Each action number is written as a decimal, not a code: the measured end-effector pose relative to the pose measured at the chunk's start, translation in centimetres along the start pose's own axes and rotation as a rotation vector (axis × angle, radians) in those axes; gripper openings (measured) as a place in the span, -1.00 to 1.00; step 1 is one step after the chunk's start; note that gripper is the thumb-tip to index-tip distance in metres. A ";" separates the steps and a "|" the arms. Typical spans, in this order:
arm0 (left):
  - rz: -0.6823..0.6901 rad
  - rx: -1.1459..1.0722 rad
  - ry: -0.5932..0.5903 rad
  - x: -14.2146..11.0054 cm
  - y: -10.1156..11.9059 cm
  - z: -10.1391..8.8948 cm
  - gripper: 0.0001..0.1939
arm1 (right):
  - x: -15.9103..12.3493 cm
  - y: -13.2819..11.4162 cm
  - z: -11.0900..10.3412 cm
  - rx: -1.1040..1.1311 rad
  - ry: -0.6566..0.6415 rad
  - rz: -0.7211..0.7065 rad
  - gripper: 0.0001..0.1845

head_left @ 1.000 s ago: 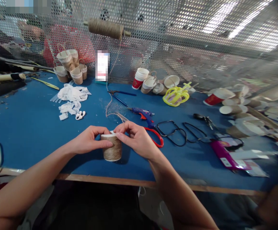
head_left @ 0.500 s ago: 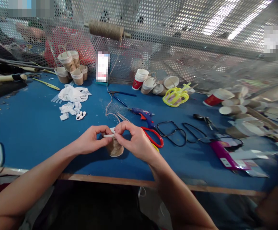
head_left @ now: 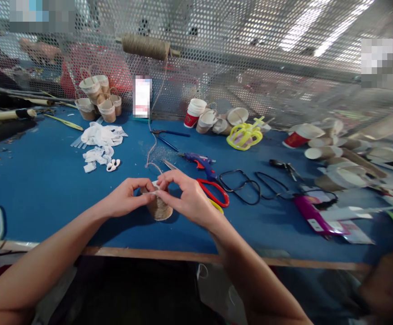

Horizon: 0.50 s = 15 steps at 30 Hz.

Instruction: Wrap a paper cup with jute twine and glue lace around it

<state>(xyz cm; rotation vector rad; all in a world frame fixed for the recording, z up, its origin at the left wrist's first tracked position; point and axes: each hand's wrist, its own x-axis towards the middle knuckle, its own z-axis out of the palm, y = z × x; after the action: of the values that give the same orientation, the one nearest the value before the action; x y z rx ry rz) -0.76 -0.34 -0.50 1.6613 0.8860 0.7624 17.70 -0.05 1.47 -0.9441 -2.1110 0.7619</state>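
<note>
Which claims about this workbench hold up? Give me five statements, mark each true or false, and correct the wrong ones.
1. The left hand and right hand both have fingers at the rim of the twine-wrapped cup. True.
2. The glue gun lies left of the white scraps. False: it lies to their right.
3. Twine runs down from the spool. True.
4. The pliers stand inside a paper cup. False: they lie on the blue tabletop.
5. The glue gun has a red trigger. True.

On the right of the counter [head_left: 54,185], a purple box [head_left: 313,213] is lying. A white cable [head_left: 2,221] is curving at near left; a perforated panel [head_left: 237,40] is standing far.
</note>
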 end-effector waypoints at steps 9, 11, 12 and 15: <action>-0.005 0.069 0.131 0.3 -0.8 -0.4 -0.83 | 2.0 4.9 -6.4 -0.553 0.290 0.626 -0.75; -0.001 0.117 0.140 0.4 -0.7 -0.4 -0.84 | 2.2 6.9 -7.1 -0.569 0.227 0.741 -0.74; 0.002 0.129 0.139 0.4 -0.7 -0.4 -0.84 | 2.3 7.8 -7.2 -0.561 0.194 0.787 -0.71; 0.003 0.140 0.121 0.5 -0.7 -0.6 -0.83 | 2.5 9.7 -7.1 -0.496 0.136 0.881 -0.66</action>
<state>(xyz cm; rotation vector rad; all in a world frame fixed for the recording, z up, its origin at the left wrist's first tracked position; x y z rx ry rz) -1.14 0.50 -0.97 1.7533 1.0424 0.8259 25.73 9.04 -0.52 -2.1942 -1.7400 0.5345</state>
